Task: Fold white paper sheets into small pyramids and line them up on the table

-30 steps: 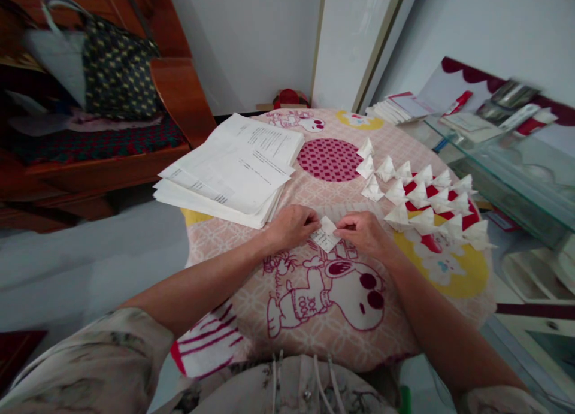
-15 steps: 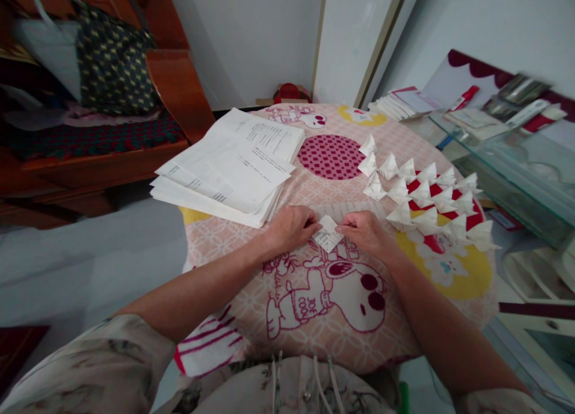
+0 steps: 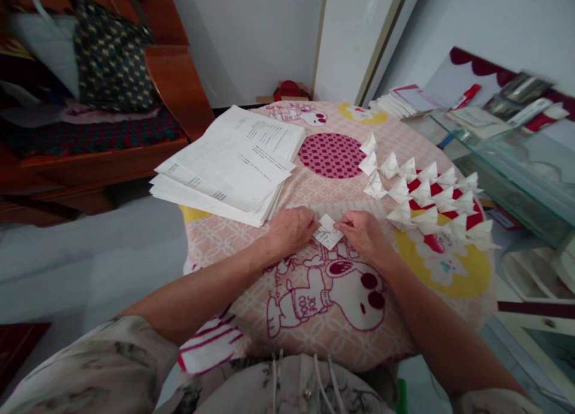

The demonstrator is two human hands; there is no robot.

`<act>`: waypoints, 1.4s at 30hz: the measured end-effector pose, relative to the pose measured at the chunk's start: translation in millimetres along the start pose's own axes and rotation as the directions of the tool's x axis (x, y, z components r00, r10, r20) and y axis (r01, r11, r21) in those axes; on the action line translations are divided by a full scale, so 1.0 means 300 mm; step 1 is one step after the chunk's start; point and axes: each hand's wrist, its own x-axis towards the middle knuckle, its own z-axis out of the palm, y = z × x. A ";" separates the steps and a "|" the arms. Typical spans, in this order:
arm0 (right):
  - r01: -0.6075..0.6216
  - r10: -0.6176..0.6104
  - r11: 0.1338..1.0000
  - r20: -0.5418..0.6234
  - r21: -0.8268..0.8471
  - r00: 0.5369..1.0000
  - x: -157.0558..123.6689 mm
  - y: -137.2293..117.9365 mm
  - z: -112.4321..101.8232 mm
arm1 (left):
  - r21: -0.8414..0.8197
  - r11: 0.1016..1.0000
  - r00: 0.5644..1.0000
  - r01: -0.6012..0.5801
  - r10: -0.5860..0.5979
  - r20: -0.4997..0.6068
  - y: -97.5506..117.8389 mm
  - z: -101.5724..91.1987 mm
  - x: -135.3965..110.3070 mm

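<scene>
A small folded paper square (image 3: 328,233), printed in places, is turned cornerwise between my hands just above the cloth-covered table (image 3: 242,294). My left hand (image 3: 294,228) pinches its left corner, thumb and fingers pressed together. At the opposite corner, my right hand (image 3: 360,229) pinches the paper in the same way. Right of my hands stand several folded paper pieces (image 3: 421,192) with pointed tops, set out in rows. Beyond my left hand lies a thick stack of printed sheets (image 3: 229,162), its top pages slightly fanned.
A glass shelf (image 3: 507,180) borders the table on the right, with a red marker (image 3: 466,96) and other items on top. To the left is a wooden bench (image 3: 173,90) holding a dark patterned bag (image 3: 112,57). A white pillar (image 3: 354,36) rises behind the table.
Both hands keep their pinch on the paper square. The left hand has shifted very slightly, and the square's top corner sits a little higher and further left.
</scene>
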 end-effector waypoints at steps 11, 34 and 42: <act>-0.015 0.015 1.000 0.004 -0.016 1.000 0.003 -0.003 -0.001 | -0.487 0.816 0.928 -0.310 0.148 -0.343 -0.096 -0.013 0.013; -0.258 0.131 0.860 0.298 0.440 0.946 0.002 0.073 -0.064 | 0.067 0.830 0.832 -0.554 0.555 0.004 -0.024 -0.014 -0.044; -0.215 0.132 0.901 0.233 0.377 0.963 -0.007 0.032 -0.062 | 0.076 0.837 0.839 -0.542 0.544 -0.004 -0.012 -0.018 -0.047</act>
